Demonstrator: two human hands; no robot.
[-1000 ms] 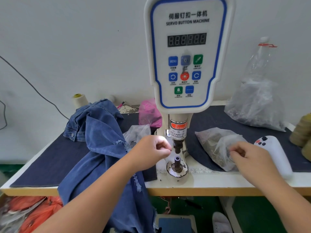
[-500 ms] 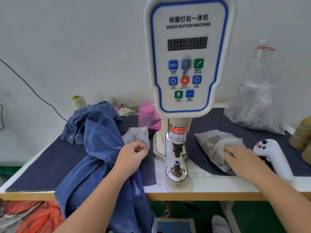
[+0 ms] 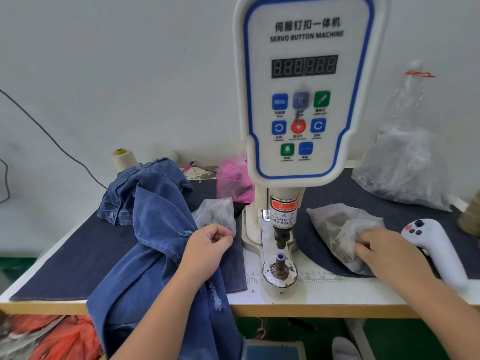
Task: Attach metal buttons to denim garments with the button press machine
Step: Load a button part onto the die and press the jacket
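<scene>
At the press (image 3: 298, 126), left hand (image 3: 207, 245) clenched, nothing visibly held, resting on the denim (image 3: 155, 229) left of the die (image 3: 280, 266). Right hand (image 3: 387, 253) reaches into the bag (image 3: 335, 224); grip indeterminate.

1. The gap between the press head (image 3: 281, 233) and the lower die post (image 3: 280, 258) is narrow but open from the front and the left.
2. Left of the machine base (image 3: 279, 281), a denim garment (image 3: 155, 229) lies heaped over the table edge, with the left hand (image 3: 207, 245) on it, fingers curled, close to a small clear bag (image 3: 217, 211).
3. On the right, the right hand (image 3: 384, 253) sits at a crumpled plastic bag (image 3: 335, 224), with a white handheld controller (image 3: 436, 245) just beyond.
4. A bare white strip of table (image 3: 337, 289) runs in front of the bag.
5. At the back, a pink bag (image 3: 233, 178) and a large clear bag (image 3: 405, 162) flank the column.
</scene>
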